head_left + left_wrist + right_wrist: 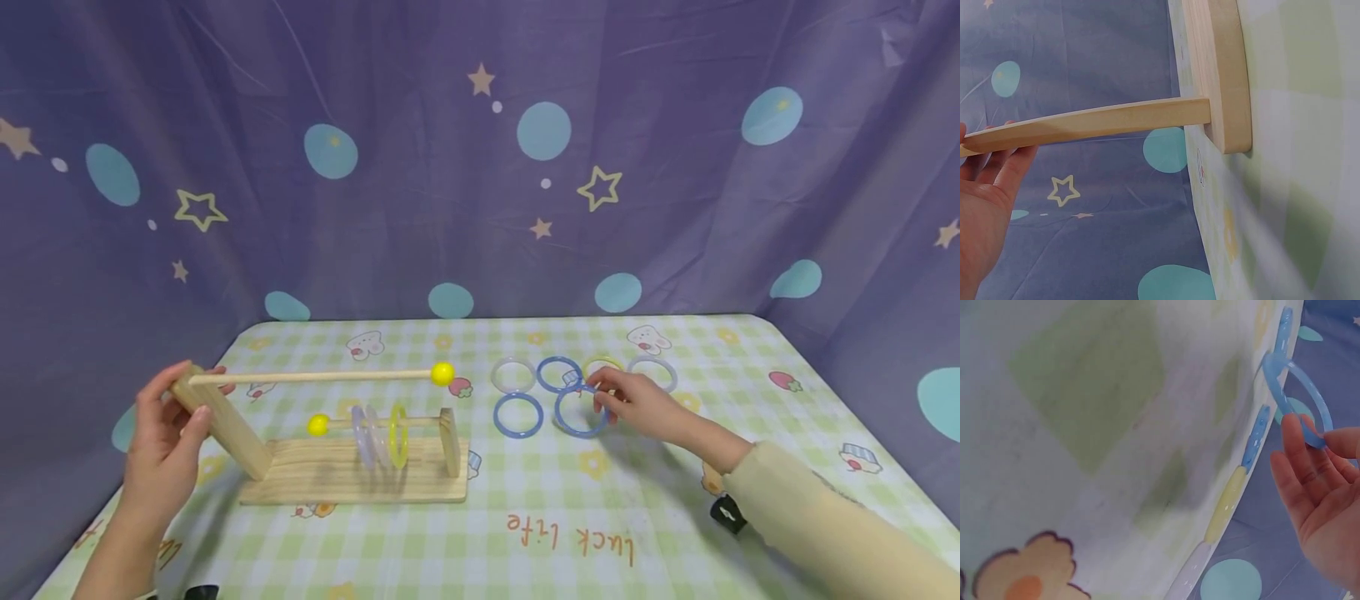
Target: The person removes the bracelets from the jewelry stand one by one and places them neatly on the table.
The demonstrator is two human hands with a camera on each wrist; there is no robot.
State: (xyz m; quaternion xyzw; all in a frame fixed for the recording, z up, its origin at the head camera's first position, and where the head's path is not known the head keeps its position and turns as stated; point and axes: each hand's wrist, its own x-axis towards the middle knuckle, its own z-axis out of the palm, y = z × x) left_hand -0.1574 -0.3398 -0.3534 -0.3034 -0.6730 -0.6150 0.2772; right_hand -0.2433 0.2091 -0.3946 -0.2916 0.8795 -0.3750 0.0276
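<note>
My left hand (163, 446) grips the upper end of the tall wooden post (236, 437) of a ring stand, thumb on the near side. From that post a long rod (322, 377) runs right to a yellow ball (442, 374). A shorter rod below it ends in another yellow ball (318, 425) and carries a purple ring (362, 442), a pale ring (379, 446) and a yellow ring (405, 450). My right hand (645, 406) pinches a blue ring (581, 435) between thumb and fingers; in the right wrist view this ring (1316, 390) is tilted up.
Around the right hand lie a clear ring (513, 359), two more blue rings (518, 436), a yellow ring (602, 358) and a pale purple ring (675, 377). The stand's wooden base (337, 492) rests on a green checked tablecloth (645, 492). A purple curtain (450, 225) hangs behind.
</note>
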